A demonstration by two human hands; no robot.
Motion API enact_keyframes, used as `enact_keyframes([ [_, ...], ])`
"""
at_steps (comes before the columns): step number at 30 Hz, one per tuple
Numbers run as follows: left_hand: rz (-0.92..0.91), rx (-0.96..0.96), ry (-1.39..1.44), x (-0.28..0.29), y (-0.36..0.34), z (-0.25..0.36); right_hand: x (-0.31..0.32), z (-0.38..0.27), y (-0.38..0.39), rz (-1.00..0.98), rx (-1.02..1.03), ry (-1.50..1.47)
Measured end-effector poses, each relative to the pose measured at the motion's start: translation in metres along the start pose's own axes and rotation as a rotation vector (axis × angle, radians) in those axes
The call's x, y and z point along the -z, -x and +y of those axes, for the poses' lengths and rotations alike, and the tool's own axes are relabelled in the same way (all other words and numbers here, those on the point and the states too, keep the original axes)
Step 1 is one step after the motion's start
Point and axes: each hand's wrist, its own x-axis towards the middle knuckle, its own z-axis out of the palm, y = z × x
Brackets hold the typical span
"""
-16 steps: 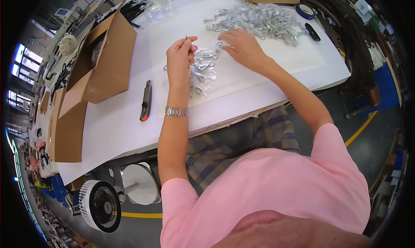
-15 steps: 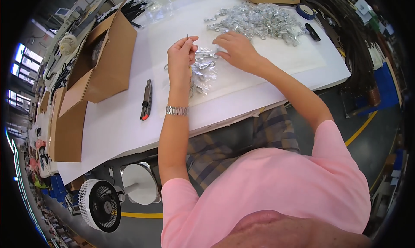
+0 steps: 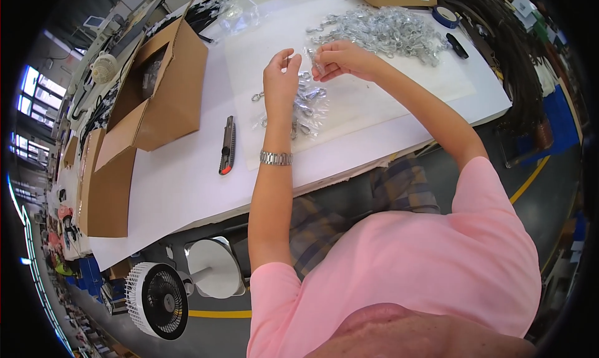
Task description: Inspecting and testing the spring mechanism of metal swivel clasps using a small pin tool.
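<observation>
My left hand [image 3: 282,77] is raised over the near pile, thumb and fingers curled toward each other. Whatever they pinch is too small to make out. To its right, my right hand [image 3: 343,61] has its fingers closed on a small clear plastic bag [image 3: 314,57], whose contents I cannot make out. Below and between the hands lies a small heap of silvery metal clasps [image 3: 306,102] with clear plastic. Farther off, a larger pile of similar shiny clasps [image 3: 387,30] spreads over the white sheet.
A box cutter [image 3: 228,146] lies left of my left forearm, beside an open cardboard box [image 3: 168,89]. A roll of blue tape [image 3: 445,17] and a black tool [image 3: 457,46] sit at the far right. A fan [image 3: 157,300] stands below the white table [image 3: 168,189].
My right hand has gone from loosely spread fingers to gripping the small clear bag. The thin pointed thing seen in my left fingers earlier no longer shows clearly. The whole view has shifted slightly.
</observation>
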Motion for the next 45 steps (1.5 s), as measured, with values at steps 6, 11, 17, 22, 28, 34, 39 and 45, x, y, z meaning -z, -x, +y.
enact_keyframes([
  [6, -0.279, 0.198, 0.088, 0.003, 0.005, 0.015, -0.006, 0.01, 0.014, -0.165, -0.252, -0.485],
  [11, -0.018, 0.052, -0.12, 0.0, 0.008, 0.017, -0.008, 0.014, 0.011, -0.119, -0.139, -0.292],
  [17, -0.014, 0.149, -0.101, 0.0, 0.009, 0.025, -0.004, 0.015, 0.013, 0.111, 0.085, -0.052],
  [22, -0.199, 0.376, 0.131, 0.002, 0.013, 0.032, 0.011, 0.019, 0.013, 0.251, 0.221, 0.017],
  [28, -0.293, 0.341, 0.079, -0.008, 0.016, 0.022, 0.013, 0.033, 0.012, 0.289, 0.225, -0.01],
  [34, -0.392, 0.465, 0.19, -0.018, 0.022, 0.027, 0.015, 0.024, 0.022, 0.301, 0.198, 0.033],
  [39, -0.54, 0.474, 0.204, -0.02, 0.023, 0.02, 0.016, 0.024, 0.022, 0.426, 0.316, 0.143],
  [45, -0.615, 0.526, 0.333, -0.018, 0.026, 0.024, 0.008, 0.006, 0.028, 0.505, 0.339, 0.115],
])
